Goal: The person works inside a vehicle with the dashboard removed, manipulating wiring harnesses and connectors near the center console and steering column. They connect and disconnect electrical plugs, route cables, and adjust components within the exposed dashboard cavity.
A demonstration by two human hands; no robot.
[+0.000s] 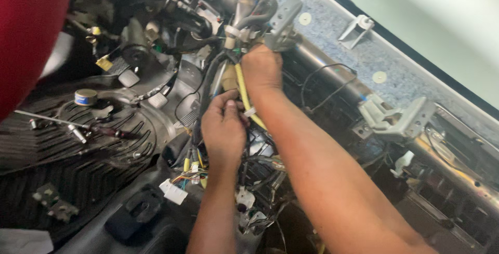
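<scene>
Left hand: grip pinching yellow corrugated wire loom at its white clip.
Right hand: at 1 o'clock of the left, grip closed around loom's upper end.
Ratchet: on floor mat, 9 o'clock.

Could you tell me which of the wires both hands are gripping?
The yellow ribbed wire: the right hand grips its top, the left hand lower down; the others are dark.
</scene>
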